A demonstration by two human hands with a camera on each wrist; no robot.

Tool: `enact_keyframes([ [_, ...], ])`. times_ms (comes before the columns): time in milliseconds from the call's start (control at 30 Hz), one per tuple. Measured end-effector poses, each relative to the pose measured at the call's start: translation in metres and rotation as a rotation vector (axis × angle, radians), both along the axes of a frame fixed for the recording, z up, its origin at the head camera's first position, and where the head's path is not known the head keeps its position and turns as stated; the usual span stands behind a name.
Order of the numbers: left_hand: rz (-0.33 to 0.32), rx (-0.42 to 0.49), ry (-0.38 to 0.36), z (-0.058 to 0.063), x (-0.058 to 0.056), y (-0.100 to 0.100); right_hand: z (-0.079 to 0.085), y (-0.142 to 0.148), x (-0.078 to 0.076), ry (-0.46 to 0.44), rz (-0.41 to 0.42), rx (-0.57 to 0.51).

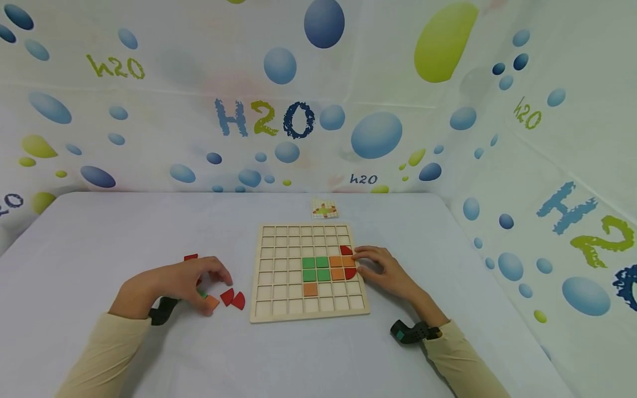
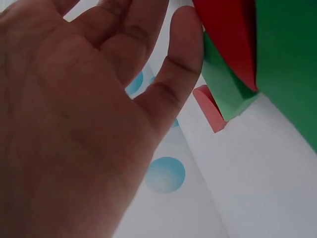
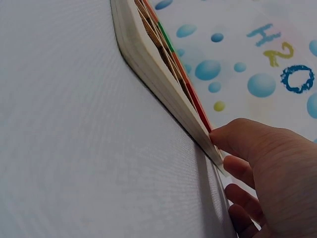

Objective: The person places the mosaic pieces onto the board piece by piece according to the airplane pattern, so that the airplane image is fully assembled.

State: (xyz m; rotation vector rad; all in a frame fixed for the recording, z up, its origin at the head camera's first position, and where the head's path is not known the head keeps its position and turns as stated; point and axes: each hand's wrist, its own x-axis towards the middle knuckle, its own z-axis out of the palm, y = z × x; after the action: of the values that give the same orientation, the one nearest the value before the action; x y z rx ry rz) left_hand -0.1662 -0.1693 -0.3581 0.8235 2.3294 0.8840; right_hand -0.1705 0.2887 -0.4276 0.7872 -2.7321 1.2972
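Note:
On the table's left side my left hand (image 1: pixel 191 279) hovers low over a few loose pieces, its fingers loosely bent and spread. By the thumb lies an orange piece (image 1: pixel 212 303), with a sliver of green piece (image 1: pixel 203 294) behind it. Red (image 2: pixel 228 29) and green pieces (image 2: pixel 292 59) show close to the fingers in the left wrist view; whether they touch cannot be told. At the right edge of the wooden grid board (image 1: pixel 278 318), my right hand (image 1: pixel 390 273) rests its thumb and fingertips near a red quarter-round piece (image 1: pixel 350 273).
Two red quarter-round pieces (image 1: pixel 233 298) lie between the left hand and the board; another red piece (image 1: pixel 191 257) lies behind that hand. Green squares (image 1: pixel 316 268) and orange squares (image 1: pixel 337 273) sit in the grid. A small pattern card (image 1: pixel 325 209) lies behind the board.

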Motion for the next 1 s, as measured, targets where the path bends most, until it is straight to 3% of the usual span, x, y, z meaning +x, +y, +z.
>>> enact_keyframes([
  [300,-0.003,0.029,0.061,-0.0035,-0.0011,-0.0024,0.0002,0.0007,-0.0003,0.007,0.01,-0.008],
  [600,0.002,-0.027,0.079,-0.0031,-0.0022,-0.004,-0.001,0.0006,-0.0008,0.013,0.006,-0.005],
  [1000,0.0,0.023,0.13,-0.0091,-0.0072,-0.003,-0.0001,-0.0003,0.0005,-0.003,0.004,-0.014],
])
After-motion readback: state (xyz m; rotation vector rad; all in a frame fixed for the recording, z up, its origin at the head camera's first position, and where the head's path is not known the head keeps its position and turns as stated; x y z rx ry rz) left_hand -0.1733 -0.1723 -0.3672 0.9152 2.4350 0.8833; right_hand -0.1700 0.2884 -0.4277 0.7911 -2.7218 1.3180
